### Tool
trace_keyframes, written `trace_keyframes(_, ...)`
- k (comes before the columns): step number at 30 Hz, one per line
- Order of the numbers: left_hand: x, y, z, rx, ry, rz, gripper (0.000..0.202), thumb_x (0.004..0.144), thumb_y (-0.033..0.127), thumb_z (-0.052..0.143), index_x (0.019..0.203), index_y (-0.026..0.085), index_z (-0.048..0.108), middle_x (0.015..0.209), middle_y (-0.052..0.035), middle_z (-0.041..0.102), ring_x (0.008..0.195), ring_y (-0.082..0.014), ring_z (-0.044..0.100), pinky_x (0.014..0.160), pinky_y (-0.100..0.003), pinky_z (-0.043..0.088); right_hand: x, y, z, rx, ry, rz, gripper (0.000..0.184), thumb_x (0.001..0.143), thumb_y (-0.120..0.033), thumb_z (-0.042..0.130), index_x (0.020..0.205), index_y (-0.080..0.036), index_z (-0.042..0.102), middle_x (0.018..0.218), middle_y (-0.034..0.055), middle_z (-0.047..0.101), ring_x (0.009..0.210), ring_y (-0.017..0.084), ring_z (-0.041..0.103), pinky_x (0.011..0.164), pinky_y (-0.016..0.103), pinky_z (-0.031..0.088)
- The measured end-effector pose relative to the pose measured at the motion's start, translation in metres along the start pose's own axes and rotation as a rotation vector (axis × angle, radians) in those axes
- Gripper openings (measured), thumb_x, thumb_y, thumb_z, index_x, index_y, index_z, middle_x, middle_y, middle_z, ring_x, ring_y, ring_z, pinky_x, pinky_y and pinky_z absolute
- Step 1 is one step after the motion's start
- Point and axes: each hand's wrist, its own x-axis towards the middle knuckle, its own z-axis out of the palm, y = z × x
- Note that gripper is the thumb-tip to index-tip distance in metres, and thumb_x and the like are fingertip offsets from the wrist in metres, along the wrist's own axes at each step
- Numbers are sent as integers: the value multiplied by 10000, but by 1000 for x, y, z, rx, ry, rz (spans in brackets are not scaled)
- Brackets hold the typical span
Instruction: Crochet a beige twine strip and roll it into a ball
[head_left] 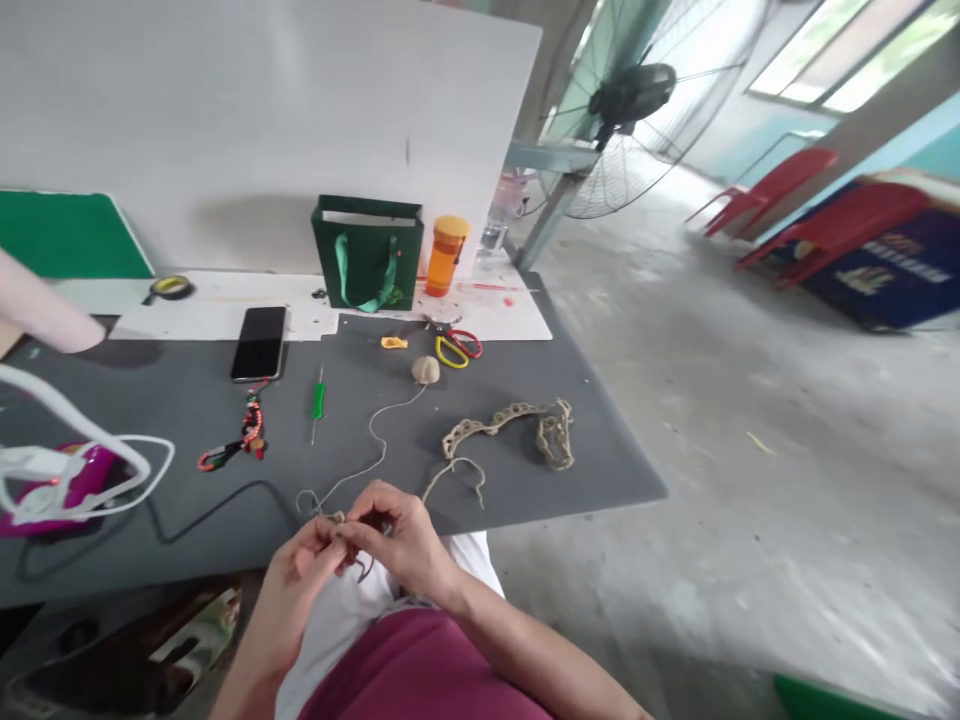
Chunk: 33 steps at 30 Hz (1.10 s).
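Observation:
My left hand (306, 562) and my right hand (401, 535) meet at the front edge of the grey table, above my lap. Their fingers are pinched together on a small piece of beige cord (335, 517), mostly hidden by the fingertips. A thin dark strand or tip hangs below them; I cannot tell what it is. From the hands a thin thread (384, 445) runs in loose curves to a small beige ball of thread (425, 370). Right of the hands lies a knotted beige lace strip (491, 425), its far end curled, with a loose tail of cord.
Around the table (600, 455) lie a green-handled hook tool (318, 400), scissors (459, 348), a phone (259, 343), a beaded cord (253, 430) and a tape roll (171, 288). A green paper bag (369, 255) and orange bottle (446, 257) stand behind. A white-cabled purple device (71, 490) is at left.

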Motion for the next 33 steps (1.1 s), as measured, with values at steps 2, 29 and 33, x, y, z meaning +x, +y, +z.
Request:
trace_keyframes(2,0,1,-1,53,-45,15,419,810,583,701,656,206,604,627,-6,588,611,-172,579,571,-264,511,-1,-4,-5,-17,24,-20,350,830,-519,745,696,-210,651,752,-5,594,590,112,533,553,272,454)
trace_keyframes(29,18,-4,3,-1214,-287,266,196,952,497,592,898,477,779,547,78,654,294,-74,350,263,-167,266,-16,-21,-34,928,-221,260,209,807,-310,793,772,-220,608,366,-136,426,332,32,182,389,157,232)
trace_keyframes(33,17,2,-1,-960,10,247,432,935,708,456,765,470,774,351,96,400,268,-51,73,329,-216,239,-16,-23,-35,974,-237,280,212,793,-323,806,774,-228,618,357,-140,391,344,46,158,390,159,244)
